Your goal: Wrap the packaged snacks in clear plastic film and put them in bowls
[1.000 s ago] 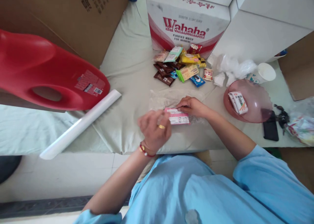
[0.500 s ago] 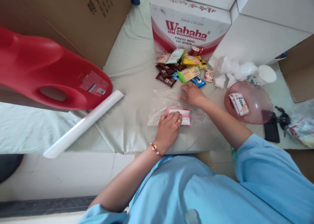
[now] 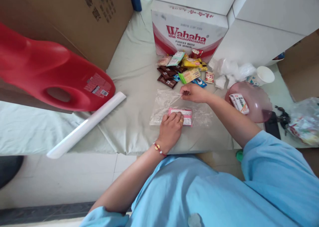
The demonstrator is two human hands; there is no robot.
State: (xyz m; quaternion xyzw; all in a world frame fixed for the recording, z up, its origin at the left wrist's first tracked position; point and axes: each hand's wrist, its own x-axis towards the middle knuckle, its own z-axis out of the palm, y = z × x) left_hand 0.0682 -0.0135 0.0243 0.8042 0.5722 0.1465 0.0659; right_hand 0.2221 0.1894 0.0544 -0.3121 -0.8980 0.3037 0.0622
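Note:
A pink and white packet (image 3: 187, 116) lies on a sheet of clear plastic film (image 3: 159, 104) on the cloth-covered table. My left hand (image 3: 171, 125) rests on the packet's left part with its fingers stretched out flat. Above the packet, my right hand (image 3: 193, 92) pinches the far edge of the film and lifts it slightly. Just beyond my right hand is a pile of wrapped snacks, with brown packets (image 3: 166, 81), a yellow-green packet (image 3: 189, 75) and a blue packet (image 3: 200, 82).
A white film roll (image 3: 87, 125) and a large red jug (image 3: 57, 77) are at the left. Behind the snacks stands a Wahaba carton (image 3: 186, 31). To the right are a pink bowl (image 3: 259, 102) holding packets, a paper cup (image 3: 265, 76) and a black phone (image 3: 272, 127).
My right hand has closed its fingers on the film's far edge and drawn it up a little. The left hand stays on the packet. The view has shifted slightly.

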